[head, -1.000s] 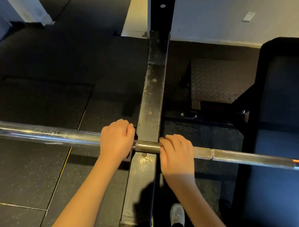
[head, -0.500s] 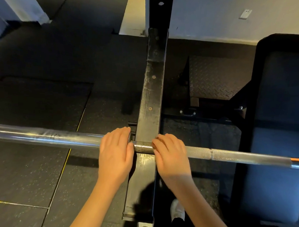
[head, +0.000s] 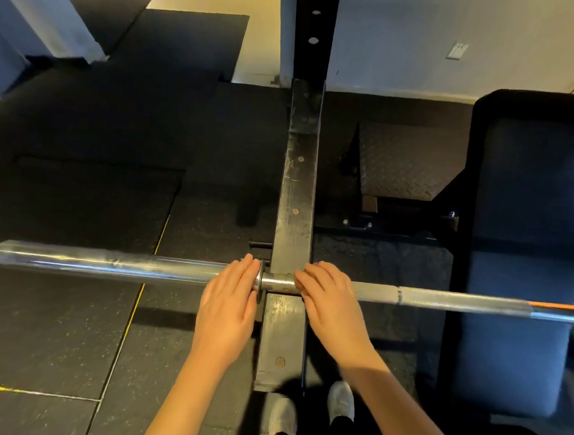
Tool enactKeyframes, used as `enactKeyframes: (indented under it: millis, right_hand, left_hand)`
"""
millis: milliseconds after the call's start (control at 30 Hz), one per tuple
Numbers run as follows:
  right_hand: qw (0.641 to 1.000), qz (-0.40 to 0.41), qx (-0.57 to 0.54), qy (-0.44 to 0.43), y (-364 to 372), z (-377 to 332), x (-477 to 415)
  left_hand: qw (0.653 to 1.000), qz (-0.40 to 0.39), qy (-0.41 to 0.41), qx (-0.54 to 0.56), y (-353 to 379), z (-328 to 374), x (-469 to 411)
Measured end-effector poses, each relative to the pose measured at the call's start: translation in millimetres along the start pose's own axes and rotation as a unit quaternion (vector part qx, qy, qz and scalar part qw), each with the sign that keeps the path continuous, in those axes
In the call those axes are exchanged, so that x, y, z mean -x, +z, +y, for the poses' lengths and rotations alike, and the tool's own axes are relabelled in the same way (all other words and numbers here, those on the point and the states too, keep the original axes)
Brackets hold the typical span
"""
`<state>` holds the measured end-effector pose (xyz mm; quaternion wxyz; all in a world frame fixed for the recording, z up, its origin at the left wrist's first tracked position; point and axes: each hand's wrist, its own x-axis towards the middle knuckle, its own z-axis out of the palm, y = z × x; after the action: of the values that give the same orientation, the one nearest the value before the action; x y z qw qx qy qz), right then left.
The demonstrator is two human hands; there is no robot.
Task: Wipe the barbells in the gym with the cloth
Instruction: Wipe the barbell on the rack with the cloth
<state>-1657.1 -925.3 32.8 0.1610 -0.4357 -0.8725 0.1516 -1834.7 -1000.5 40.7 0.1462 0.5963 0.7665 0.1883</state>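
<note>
A steel barbell lies across the view on the black rack arm, its smooth sleeve to the left and its knurled shaft to the right. My left hand lies flat on the sleeve just left of the collar, fingers straight. My right hand rests on the shaft just right of the rack arm, fingers straight and pointing up-left. No cloth is in view.
A dark padded bench stands at the right under the bar. A black rack upright rises at the top centre. Black rubber floor mats lie at the left, and my white shoes show below.
Both hands have uncurled from gripping the bar and now lie flat on it. The view has widened, so the sleeve's left end shows.
</note>
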Motion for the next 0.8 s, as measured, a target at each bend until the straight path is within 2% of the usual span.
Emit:
enactKeyframes:
  millis: [67,200,267,333,467,600,800]
  right_hand:
    - [1.000,-0.009,0.005,-0.006,-12,17,7]
    - [0.995,0.021,0.044,0.092,-25,44,28]
    - [0.987,0.041,0.045,0.149,-19,33,33]
    - [0.986,0.048,0.003,0.157,-12,15,27]
    - [0.993,-0.010,-0.068,0.098,-14,-9,11]
    - [0.977,-0.071,-0.136,0.148,-31,-11,-1]
    - [0.954,-0.095,-0.209,0.191,-35,-18,-10]
  left_hand:
    - [1.000,-0.011,-0.003,-0.014,-8,-5,1]
    - [0.998,-0.030,-0.017,-0.043,-17,-12,8]
    - [0.998,-0.036,-0.024,-0.040,-19,-11,14]
    - [0.998,-0.037,-0.034,-0.031,-21,-7,18]
    - [0.997,-0.042,-0.060,-0.023,-27,-1,23]
    - [0.994,-0.062,-0.088,-0.006,-28,1,29]
    - [0.994,-0.062,-0.089,-0.013,-28,6,28]
